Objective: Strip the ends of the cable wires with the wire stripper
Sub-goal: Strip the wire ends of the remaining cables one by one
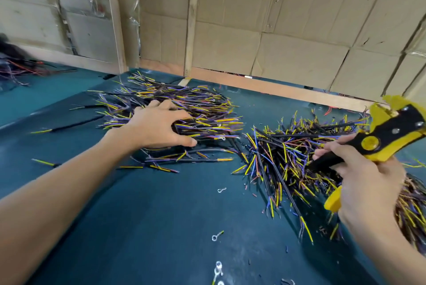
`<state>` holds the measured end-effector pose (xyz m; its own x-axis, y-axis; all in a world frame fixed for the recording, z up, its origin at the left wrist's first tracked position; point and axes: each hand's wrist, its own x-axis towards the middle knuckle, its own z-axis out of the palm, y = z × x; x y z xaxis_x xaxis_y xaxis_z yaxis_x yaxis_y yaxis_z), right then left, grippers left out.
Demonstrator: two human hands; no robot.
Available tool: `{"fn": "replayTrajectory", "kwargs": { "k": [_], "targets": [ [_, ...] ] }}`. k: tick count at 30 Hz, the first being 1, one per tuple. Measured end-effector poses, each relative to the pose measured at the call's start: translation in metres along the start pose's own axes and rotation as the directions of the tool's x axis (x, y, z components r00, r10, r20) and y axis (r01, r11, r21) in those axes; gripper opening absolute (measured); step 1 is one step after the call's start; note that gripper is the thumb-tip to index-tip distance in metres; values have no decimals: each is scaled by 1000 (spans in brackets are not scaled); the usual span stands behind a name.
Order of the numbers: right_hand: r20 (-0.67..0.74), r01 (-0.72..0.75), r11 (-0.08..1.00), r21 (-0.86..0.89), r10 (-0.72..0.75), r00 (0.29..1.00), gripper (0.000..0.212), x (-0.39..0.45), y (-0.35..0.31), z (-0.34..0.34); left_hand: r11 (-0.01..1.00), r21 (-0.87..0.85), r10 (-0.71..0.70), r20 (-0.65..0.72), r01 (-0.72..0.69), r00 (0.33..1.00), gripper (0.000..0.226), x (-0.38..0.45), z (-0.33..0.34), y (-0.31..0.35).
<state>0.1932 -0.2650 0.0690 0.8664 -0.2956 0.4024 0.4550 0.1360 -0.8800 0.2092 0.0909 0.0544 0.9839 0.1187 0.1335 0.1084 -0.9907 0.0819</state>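
A big heap of short black cables with yellow, purple and blue wire ends (184,109) lies at the middle of the teal table. My left hand (159,127) reaches onto its near side, fingers spread and curving over the cables, thumb underneath; a firm hold on any one cable cannot be made out. A second, messier heap of cables (288,153) lies to the right. Above it my right hand (366,181) grips the handles of a yellow and black wire stripper (387,134), whose jaws point up and right.
The teal table top (161,215) carries loose metal ring terminals (217,236) and bits of insulation near the front. Cardboard panels on wooden frames (276,31) wall off the back. Another tangle of wires (16,63) lies at the far left.
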Motion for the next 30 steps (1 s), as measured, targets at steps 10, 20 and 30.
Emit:
{"fn": "replayTrajectory", "kwargs": {
  "k": [10, 20, 30],
  "targets": [
    [135, 58, 996, -66, -49, 990, 14, -16, -3, 3, 987, 113, 111, 33, -114, 993, 95, -23, -7, 36],
    [812, 793, 368, -485, -146, 565, 25, -41, -12, 12, 940, 312, 181, -120, -136, 976, 106, -51, -4, 58],
    [739, 785, -44, -618, 308, 599, 43, -27, 9, 19, 987, 125, 109, -50, -102, 993, 101, -38, 4, 61]
  ]
}}
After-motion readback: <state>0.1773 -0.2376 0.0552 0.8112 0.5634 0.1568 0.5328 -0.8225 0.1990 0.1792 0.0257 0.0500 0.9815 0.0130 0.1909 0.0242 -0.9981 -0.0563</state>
